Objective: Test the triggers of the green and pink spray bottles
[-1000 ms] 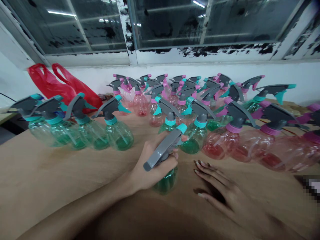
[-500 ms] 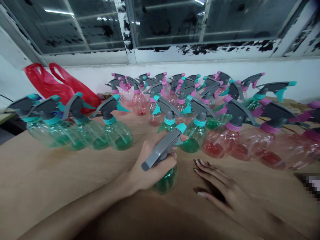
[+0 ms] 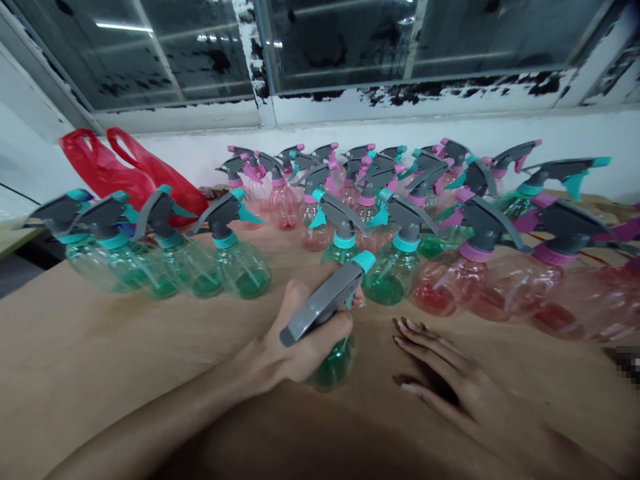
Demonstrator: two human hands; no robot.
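My left hand (image 3: 305,333) is wrapped round the neck of a green spray bottle (image 3: 333,370) with a grey trigger head and turquoise nozzle, pointing up and to the right. The bottle's base is at the table, with green liquid in it. My fingers reach toward the trigger and hide the collar. To the right, my right hand (image 3: 455,373) lies palm down on the wooden table (image 3: 150,367), fingers stretched and holding nothing. Just beyond the hands stand another green bottle (image 3: 387,280) and a pink bottle (image 3: 445,283).
A row of green bottles (image 3: 245,270) stands at the left. Several pink and green bottles (image 3: 285,203) crowd the back, and more pink ones (image 3: 560,313) line the right. A red plastic bag (image 3: 135,177) sits at the back left, below the window (image 3: 350,47).
The view has shifted slightly, so the bottles appear a little further right. My left hand keeps its grip on the green bottle; its fingers near the trigger have curled in slightly. My right hand stays flat.
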